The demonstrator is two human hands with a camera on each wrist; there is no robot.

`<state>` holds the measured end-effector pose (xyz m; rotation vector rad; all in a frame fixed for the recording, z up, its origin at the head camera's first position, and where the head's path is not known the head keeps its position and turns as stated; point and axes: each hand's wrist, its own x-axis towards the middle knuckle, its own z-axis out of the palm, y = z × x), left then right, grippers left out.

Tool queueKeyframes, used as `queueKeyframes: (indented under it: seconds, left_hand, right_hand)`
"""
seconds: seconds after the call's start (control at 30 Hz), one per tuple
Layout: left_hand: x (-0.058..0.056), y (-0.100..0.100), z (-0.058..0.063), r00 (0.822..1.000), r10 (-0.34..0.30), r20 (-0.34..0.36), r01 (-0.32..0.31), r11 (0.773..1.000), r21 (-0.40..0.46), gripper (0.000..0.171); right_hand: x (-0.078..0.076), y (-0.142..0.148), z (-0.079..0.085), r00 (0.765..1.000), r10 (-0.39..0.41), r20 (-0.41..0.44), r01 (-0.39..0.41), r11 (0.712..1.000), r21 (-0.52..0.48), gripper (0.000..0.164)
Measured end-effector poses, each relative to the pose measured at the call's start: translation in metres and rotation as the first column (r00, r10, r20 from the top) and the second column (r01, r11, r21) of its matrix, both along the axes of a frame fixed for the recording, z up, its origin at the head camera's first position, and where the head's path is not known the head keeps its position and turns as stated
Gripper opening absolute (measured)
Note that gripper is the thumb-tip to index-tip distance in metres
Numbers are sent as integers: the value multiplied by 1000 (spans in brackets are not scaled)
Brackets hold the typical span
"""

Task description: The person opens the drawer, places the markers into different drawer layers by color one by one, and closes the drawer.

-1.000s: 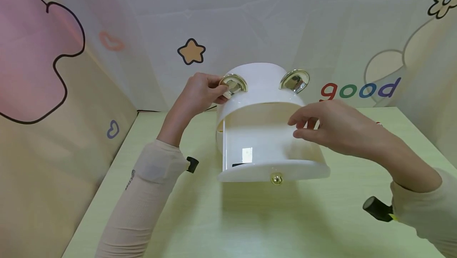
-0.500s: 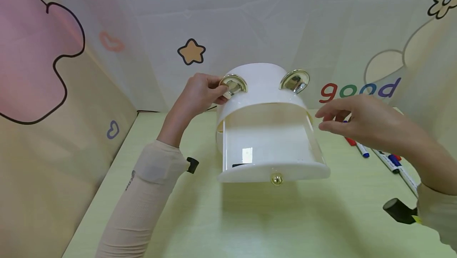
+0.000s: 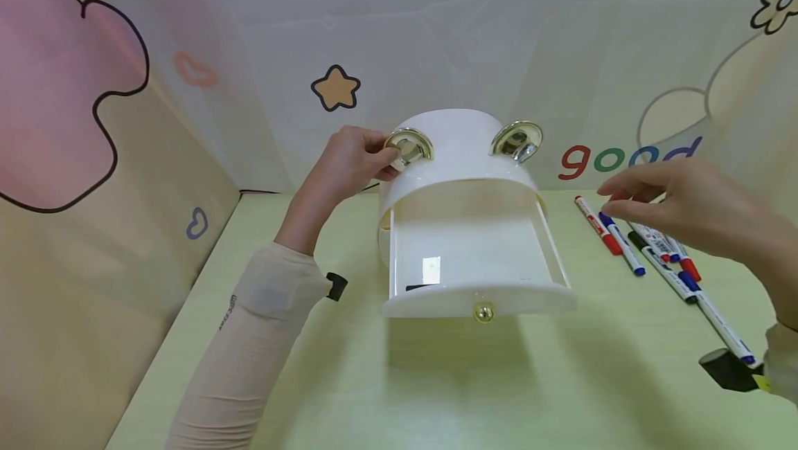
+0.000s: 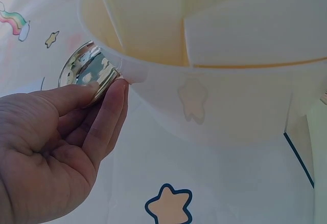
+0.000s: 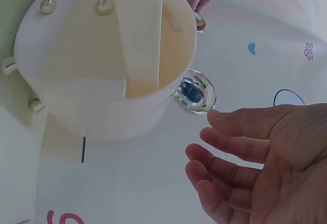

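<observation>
A white rounded box (image 3: pixel 449 131) with two gold round ears stands on the table, its drawer (image 3: pixel 467 249) pulled out toward me. My left hand (image 3: pixel 349 163) pinches the left gold ear (image 3: pixel 414 147) between thumb and fingers, as the left wrist view also shows at the ear (image 4: pixel 84 70). The right hand (image 3: pixel 692 208) hovers over the far right of the table above several markers (image 3: pixel 663 263). Its fingers are loosely bent, with nothing between them in the right wrist view. A small dark piece (image 3: pixel 416 288) shows at the drawer's front left; most of it is hidden.
Red, blue and black capped markers lie at the right, including a red one (image 3: pixel 598 225) and a blue one (image 3: pixel 717 318). A gold knob (image 3: pixel 483 311) sticks out from the drawer front. A printed cloth (image 3: pixel 436 41) hangs behind the table (image 3: pixel 461 394).
My right hand has moved from over the drawer to the right, uncovering the drawer's right side and the markers. The left hand stays on the gold ear.
</observation>
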<state>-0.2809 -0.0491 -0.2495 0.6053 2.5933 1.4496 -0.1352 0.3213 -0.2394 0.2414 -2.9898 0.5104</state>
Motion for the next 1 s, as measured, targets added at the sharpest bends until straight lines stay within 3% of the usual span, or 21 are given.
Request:
queueKeyframes:
  seconds: [0.37,0.57,1.0]
  left_hand:
    - [1,1,0,1000,-9,10,9,1000,-1,22]
    - [1,1,0,1000,-10,1,10,1000,1,21]
    - [0,2,3,1000,-4,3,4,1000,-1,20]
  right_hand:
    - [-5,38,-8,988,-109,111,119,990,-82,36]
    - [-7,57,-22,981,-167,98,179,975,-133,39]
    - [-6,85,-46,956,-274,104,286,948,-141,42]
